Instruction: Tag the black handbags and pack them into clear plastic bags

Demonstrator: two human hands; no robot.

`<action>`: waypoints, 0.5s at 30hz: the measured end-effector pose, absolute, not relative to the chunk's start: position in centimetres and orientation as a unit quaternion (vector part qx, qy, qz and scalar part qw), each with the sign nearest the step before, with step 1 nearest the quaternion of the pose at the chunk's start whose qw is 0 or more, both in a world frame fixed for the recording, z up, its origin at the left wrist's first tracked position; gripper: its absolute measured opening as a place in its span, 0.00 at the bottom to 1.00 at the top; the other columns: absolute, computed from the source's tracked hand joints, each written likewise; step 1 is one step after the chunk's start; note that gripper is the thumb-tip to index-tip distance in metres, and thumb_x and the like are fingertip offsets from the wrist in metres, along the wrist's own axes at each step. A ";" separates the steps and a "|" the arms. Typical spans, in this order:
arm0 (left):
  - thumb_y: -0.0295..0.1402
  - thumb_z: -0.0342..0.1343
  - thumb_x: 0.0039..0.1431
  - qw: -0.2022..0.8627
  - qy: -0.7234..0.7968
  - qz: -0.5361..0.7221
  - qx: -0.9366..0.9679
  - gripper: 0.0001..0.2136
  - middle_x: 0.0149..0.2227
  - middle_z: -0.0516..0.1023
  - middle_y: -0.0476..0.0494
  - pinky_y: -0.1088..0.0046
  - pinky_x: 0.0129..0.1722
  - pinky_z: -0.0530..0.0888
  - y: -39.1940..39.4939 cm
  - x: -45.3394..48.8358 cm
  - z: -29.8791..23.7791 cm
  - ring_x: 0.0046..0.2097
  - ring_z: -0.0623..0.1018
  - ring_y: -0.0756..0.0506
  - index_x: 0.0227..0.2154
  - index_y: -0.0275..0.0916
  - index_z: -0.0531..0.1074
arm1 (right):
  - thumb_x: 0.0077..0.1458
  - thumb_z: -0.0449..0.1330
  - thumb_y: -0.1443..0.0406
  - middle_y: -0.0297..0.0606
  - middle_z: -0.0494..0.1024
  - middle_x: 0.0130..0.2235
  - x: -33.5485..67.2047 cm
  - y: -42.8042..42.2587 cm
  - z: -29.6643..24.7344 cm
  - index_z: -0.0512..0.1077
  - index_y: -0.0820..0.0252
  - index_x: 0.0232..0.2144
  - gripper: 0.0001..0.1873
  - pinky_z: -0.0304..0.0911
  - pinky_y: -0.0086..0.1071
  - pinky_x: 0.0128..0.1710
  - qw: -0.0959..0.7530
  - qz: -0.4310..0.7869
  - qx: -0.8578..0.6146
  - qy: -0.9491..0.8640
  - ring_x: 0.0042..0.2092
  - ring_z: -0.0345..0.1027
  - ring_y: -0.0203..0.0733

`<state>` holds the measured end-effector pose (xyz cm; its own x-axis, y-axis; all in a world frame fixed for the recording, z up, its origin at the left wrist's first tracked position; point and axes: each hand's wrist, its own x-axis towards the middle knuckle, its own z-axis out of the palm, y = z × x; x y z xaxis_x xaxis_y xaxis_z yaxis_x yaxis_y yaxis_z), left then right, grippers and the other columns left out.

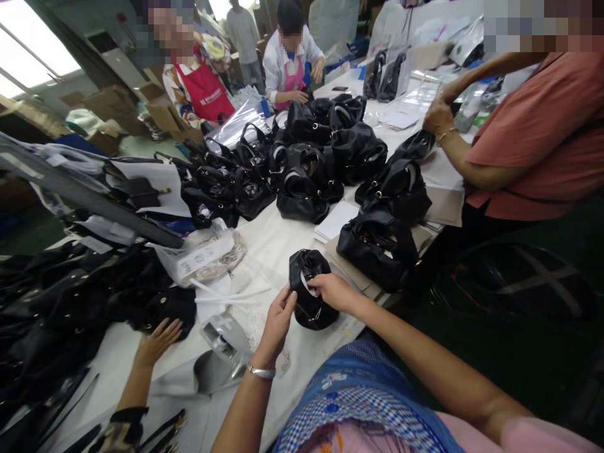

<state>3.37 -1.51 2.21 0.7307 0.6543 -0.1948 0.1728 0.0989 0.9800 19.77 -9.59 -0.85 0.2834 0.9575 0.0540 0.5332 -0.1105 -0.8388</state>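
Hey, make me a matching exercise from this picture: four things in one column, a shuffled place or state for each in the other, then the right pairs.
Things:
1. Left hand
2. Right hand
3. Silver bracelet
4. Red apron

Places or states:
A. Around the left wrist
B. At the opening of the small black handbag
C. Beyond the piled handbags
D. Holding the side of the small black handbag

Right pairs: 1-D, 2-B, 3-A, 4-C

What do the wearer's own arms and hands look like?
The left hand and right hand are both ungloved. A silver-coloured bracelet circles the left wrist; the right wrist shows none. Both forearms are uncovered. A pink sleeve shows on the right arm.
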 end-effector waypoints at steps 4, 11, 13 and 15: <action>0.44 0.50 0.63 0.669 0.326 0.173 0.645 0.20 0.48 0.77 0.41 0.65 0.53 0.70 -1.7 3.8 1.6 0.49 0.75 0.43 0.50 0.37 0.72 | 0.61 0.52 0.63 0.37 0.81 0.41 18.2 -9.5 -0.2 0.77 0.55 0.44 0.16 0.66 0.34 0.41 0.537 0.268 -0.678 -0.424 0.39 0.75 0.42; 0.47 0.45 0.64 0.556 0.364 0.147 0.733 0.20 0.41 0.79 0.43 0.67 0.43 0.73 -1.8 3.0 0.9 0.41 0.76 0.43 0.43 0.38 0.75 | 0.60 0.54 0.63 0.38 0.80 0.46 19.1 -9.9 -0.8 0.78 0.54 0.42 0.14 0.63 0.39 0.53 0.484 0.265 -0.644 -0.530 0.50 0.71 0.45; 0.47 0.43 0.65 0.593 0.372 0.164 0.695 0.21 0.44 0.78 0.41 0.66 0.43 0.74 -1.0 2.7 0.2 0.44 0.76 0.43 0.45 0.38 0.74 | 0.60 0.53 0.67 0.38 0.80 0.45 20.5 -10.0 -1.7 0.78 0.55 0.44 0.15 0.65 0.38 0.51 0.473 0.245 -0.668 -0.520 0.48 0.72 0.43; 0.47 0.45 0.64 0.585 0.407 0.206 0.670 0.20 0.47 0.76 0.39 0.65 0.44 0.75 0.2 2.5 -1.1 0.47 0.76 0.42 0.47 0.38 0.72 | 0.58 0.51 0.72 0.39 0.79 0.45 21.6 -10.0 -2.7 0.77 0.55 0.45 0.19 0.66 0.38 0.49 0.419 0.210 -0.707 -0.529 0.47 0.71 0.43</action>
<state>2.48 0.15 -1.05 0.5830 0.7874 -0.2003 0.3053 0.0161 0.9521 21.58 -10.02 -2.70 0.3513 0.9246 0.1469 0.5722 -0.0879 -0.8154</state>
